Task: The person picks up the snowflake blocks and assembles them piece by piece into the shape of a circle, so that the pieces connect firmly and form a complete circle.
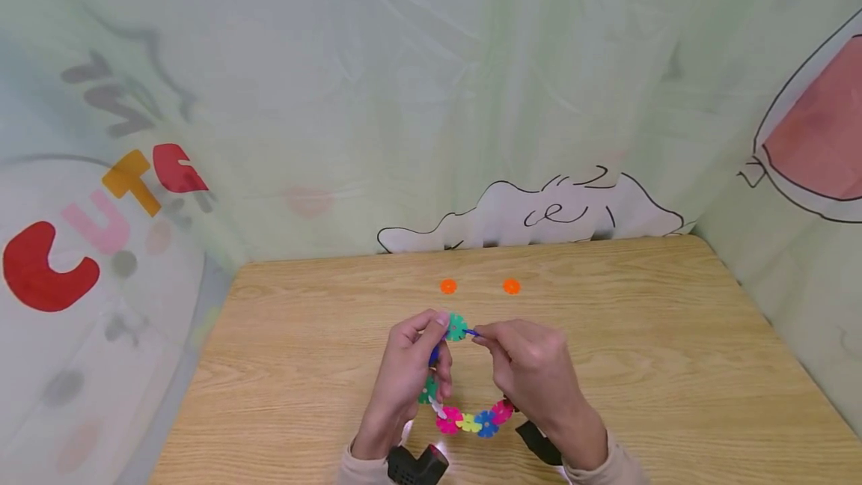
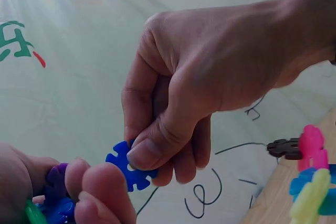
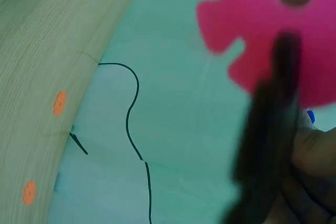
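Observation:
My left hand [image 1: 407,358] pinches a chain of flower-shaped, notched plastic discs near its upper end, by a green disc [image 1: 456,327]. From there the chain hangs in a curve below both hands, with pink [image 1: 447,420], yellow [image 1: 468,423] and blue pieces among its links. Between thumb and fingers, my right hand [image 1: 535,361] pinches a blue notched disc [image 2: 121,158], its edge at the green disc's right side. Whether the two are joined cannot be made out. A pink disc [image 3: 252,24] and a dark brown disc [image 3: 257,135] loom close in the right wrist view.
Two orange discs [image 1: 448,287] [image 1: 512,287] lie apart on the wooden table [image 1: 269,365], beyond the hands. A printed pale curtain [image 1: 417,96] hangs behind the table's far edge. Black wrist cameras [image 1: 419,465] are strapped at both wrists.

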Demonstrator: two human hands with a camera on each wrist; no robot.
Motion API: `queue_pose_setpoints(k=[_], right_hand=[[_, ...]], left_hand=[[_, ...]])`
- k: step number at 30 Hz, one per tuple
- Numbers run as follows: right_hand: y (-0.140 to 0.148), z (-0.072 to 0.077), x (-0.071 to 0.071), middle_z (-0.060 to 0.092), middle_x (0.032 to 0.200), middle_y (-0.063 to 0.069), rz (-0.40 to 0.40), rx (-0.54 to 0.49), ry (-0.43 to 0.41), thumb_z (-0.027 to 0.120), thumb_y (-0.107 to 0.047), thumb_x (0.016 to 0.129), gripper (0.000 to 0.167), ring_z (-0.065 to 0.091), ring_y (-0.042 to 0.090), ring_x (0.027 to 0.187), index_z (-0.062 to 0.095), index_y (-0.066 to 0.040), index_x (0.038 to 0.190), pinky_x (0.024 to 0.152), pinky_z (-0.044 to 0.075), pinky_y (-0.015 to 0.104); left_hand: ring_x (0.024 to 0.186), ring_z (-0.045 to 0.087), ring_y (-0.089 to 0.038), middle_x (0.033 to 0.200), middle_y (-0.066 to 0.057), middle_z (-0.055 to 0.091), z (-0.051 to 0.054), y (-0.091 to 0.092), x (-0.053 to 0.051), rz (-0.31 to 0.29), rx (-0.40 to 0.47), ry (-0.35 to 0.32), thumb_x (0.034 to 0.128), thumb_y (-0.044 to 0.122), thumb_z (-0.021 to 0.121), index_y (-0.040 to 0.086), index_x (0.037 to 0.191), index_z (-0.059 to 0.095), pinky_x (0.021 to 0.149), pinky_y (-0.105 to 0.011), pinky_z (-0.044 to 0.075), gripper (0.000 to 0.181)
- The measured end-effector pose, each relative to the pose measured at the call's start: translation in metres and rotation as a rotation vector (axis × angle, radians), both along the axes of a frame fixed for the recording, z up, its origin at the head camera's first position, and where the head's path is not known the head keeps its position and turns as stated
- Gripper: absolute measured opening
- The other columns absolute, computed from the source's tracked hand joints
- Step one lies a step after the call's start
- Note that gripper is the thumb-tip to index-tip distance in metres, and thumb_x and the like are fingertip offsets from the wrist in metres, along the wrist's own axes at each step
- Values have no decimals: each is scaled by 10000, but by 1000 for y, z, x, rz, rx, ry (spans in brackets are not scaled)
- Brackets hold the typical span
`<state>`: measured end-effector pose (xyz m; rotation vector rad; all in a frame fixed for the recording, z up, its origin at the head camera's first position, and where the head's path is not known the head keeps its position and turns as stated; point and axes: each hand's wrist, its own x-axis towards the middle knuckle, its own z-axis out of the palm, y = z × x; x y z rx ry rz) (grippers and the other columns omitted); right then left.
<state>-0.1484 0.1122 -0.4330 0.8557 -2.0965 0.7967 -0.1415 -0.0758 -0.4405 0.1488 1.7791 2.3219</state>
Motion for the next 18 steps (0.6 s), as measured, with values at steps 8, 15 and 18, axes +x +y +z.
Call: queue_pose_setpoints(k=[8,15,18], right_hand=[[-1,-2,-2,784,738,47,2,-17,14,915,96,679,249,731,138,581,786,-33,850,535,601,229],[-2,-2,-3,779,732,55,23,-2,25,912,107,668,253,729,137,578,787,-20,847,532,599,222],[-4,-3,-3,780,734,56,24,-2,18,908,101,683,241,733,138,583,792,-20,856,533,595,211]], left_hand=[[367,538,-82,530,46,520,-1,2,0,-39,9,13,1136,327,510,19,933,541,351,-210,444,370],[349,500,-80,529,56,420,-4,2,-1,-65,14,23,1146,308,479,34,903,493,344,-214,432,367],[352,497,-77,536,59,401,-5,1,-3,-69,19,26,1149,296,472,-3,921,476,348,-211,436,376]])
